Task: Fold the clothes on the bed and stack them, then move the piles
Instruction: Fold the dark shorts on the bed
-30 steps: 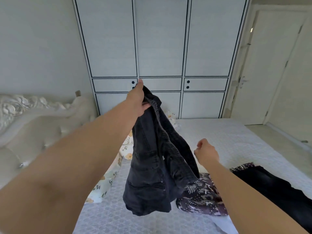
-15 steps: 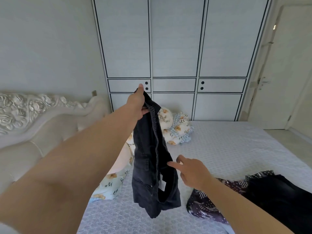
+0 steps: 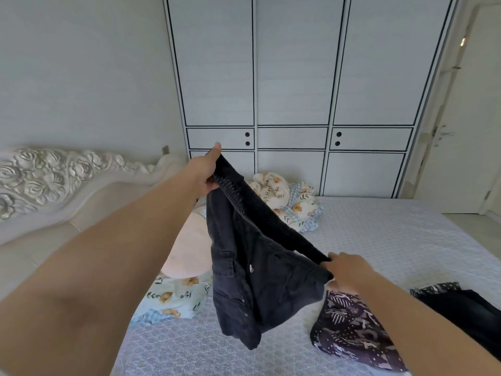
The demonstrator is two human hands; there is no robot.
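Item, near right: my right hand [image 3: 349,272], fingers pinched on one end of the elastic waistband of a pair of dark charcoal denim shorts [image 3: 257,280].

Item, centre: the shorts hang in the air above the pale grey quilted bed cover [image 3: 379,240], waistband stretched on a slant between my two hands, legs dangling clear of the cover.

Item, near right on the bed: a dark purple patterned cloth [image 3: 349,332], crumpled; just right of it a black garment [image 3: 466,310], touching it.

Item, left of the shorts: a pale blue floral-print cloth [image 3: 173,297] and a peach cushion [image 3: 189,248].

Item, farther left: my left hand [image 3: 207,172], raised, gripping the waistband's other end.

Item, far: a bundled cream floral and blue-check blanket [image 3: 287,196]; behind it a white wardrobe with black-lined panels [image 3: 292,77].
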